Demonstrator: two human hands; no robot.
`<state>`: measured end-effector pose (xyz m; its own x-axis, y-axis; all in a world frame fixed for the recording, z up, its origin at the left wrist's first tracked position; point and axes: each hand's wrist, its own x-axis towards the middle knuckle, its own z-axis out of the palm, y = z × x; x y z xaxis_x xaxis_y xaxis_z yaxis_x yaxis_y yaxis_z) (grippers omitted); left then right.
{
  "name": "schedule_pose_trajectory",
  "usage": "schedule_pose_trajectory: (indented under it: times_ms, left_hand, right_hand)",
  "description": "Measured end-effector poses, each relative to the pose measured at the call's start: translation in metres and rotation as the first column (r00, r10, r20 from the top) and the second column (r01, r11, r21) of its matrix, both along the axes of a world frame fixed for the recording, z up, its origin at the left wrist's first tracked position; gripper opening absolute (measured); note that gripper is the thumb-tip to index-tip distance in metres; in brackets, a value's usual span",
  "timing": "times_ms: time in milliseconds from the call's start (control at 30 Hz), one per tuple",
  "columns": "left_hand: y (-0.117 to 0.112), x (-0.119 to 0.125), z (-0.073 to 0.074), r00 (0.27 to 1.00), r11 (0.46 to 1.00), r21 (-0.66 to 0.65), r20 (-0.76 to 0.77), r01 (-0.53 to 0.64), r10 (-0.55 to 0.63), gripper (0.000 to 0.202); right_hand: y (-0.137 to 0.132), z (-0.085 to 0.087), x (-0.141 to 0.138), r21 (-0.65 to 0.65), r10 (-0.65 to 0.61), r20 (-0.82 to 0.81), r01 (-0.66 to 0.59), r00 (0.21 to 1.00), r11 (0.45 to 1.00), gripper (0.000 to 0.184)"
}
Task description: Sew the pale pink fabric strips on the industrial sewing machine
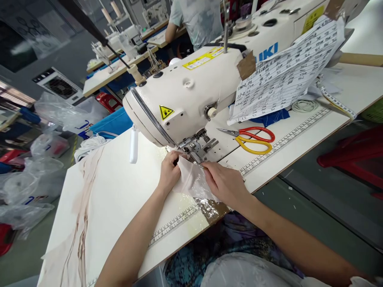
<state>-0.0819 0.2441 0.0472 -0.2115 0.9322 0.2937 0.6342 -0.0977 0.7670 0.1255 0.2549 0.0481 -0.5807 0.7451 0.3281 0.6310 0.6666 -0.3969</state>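
Observation:
A small piece of pale pinkish-white fabric point(191, 179) is stretched between my two hands, just in front of the presser foot of a white sewing machine point(185, 83). My left hand point(169, 170) pinches the fabric's left upper edge close to the needle area. On the other side, my right hand point(224, 181) grips its right edge, thumb and fingers together. The fabric's far edge reaches the metal presser foot point(193, 153); whether it lies under the foot is hard to see. Scissors point(254, 139) with red and yellow handles rest on the table right of the needle.
Long strips of pale fabric point(82, 223) lie along the table's left side. Handwritten paper point(287, 71) hangs on the machine, with a tape measure point(335, 99) and coiled cord point(305, 105) nearby. A person point(196, 22) sits behind. Plastic bags point(32, 179) stand on the floor at left.

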Motion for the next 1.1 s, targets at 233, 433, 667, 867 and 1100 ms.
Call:
schedule_pose_trajectory:
  times_ms: [233, 433, 667, 867, 1100]
  left_hand:
    - [0.0002, 0.0006, 0.0008, 1.0, 1.0, -0.01, 0.001, -0.011, 0.011, 0.011]
    - [-0.0005, 0.0022, 0.0018, 1.0, 1.0, 0.0, 0.0, -0.003, 0.003, 0.011]
    - [-0.0003, 0.0037, 0.0027, 0.983, 1.0, -0.001, -0.185, -0.009, 0.009, 0.009]
    - [0.0006, 0.0022, 0.0008, 0.953, 1.0, 0.013, -0.302, -0.015, 0.018, 0.006]
    - [-0.0029, 0.0012, 0.0016, 0.988, 0.998, -0.025, -0.147, -0.051, 0.047, 0.007]
  right_hand:
    - [0.0008, 0.0022, -0.0006, -0.019, 0.016, 0.025, -0.016, 1.0, 1.0, 0.032]
    - [0.0007, 0.0011, -0.0026, -0.012, 0.005, 0.052, -0.005, 0.999, 1.0, 0.034]
    - [0.0016, 0.0086, -0.0048, -0.069, 0.018, 0.131, -0.009, 0.991, 0.998, 0.031]
    - [0.0007, 0.008, -0.0038, -0.07, 0.021, 0.124, -0.013, 0.992, 0.997, 0.032]
    - [0.0003, 0.005, -0.0041, -0.05, 0.001, 0.109, 0.004, 0.994, 0.999, 0.032]
